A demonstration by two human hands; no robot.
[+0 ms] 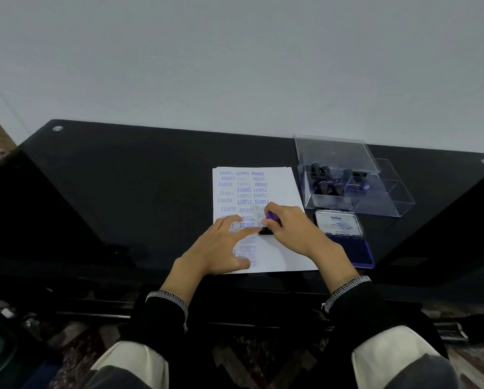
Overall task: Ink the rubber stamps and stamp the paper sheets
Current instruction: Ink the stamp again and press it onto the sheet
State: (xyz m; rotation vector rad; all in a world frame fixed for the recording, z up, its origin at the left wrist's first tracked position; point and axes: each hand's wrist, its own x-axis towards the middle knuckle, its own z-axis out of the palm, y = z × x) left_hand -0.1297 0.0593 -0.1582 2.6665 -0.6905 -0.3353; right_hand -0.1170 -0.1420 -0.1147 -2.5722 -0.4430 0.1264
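Rubber stamp [266, 226]: gripped in right hand [294, 230] fingers, base pressed on paper sheet [280, 189] on black counter [151, 178]. Left hand [218, 248]: fingers spread flat, holding sheet. Ink pad [347, 240], open, right of sheet; clear stamp box [347, 178] behind pad.

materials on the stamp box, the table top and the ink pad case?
Box: clear hard plastic, glossy; the stamps inside show through its walls and hinged lid.
Table: looks like black glass, smooth and glossy, with faint reflections and round metal fittings at the far corners; lacquer is possible.
Ink pad case: probably blue plastic or painted metal; the look leaves it open. A printed label lines the open lid.
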